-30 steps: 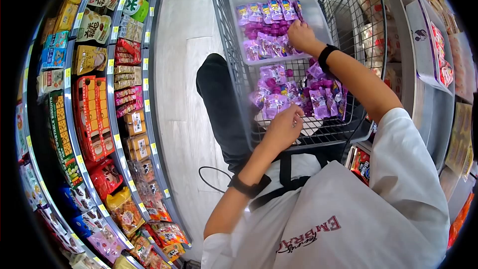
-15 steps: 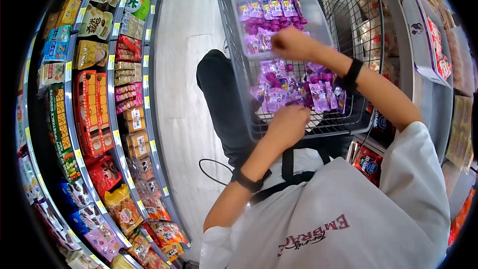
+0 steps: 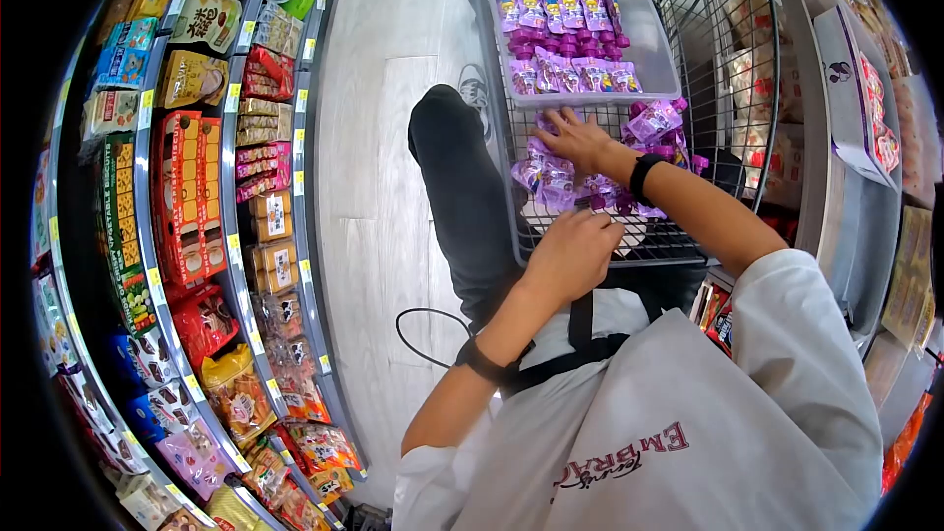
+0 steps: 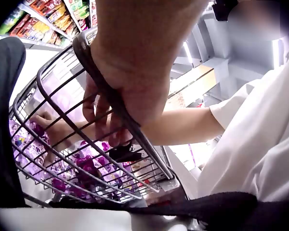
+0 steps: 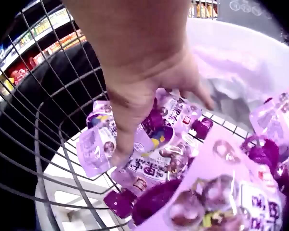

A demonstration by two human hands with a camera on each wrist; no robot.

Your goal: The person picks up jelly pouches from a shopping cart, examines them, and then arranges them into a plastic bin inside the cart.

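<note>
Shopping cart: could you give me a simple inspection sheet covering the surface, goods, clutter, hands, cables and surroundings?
Surface: wire cart with a clear bin in its far part.
Job's things: purple pouches, in two rows in the bin; others loose nearer the person.
Clutter: the loose pouches lie jumbled.
Grippers: bare hands; right hand spread on loose pouches, left hand at the near rim, its grip unclear.
Cables: thin black loop over the floor, possibly a cable.
Surroundings: packed snack shelves left, more packaged goods right.

Purple pouches (image 3: 556, 177) loose in cart
</note>
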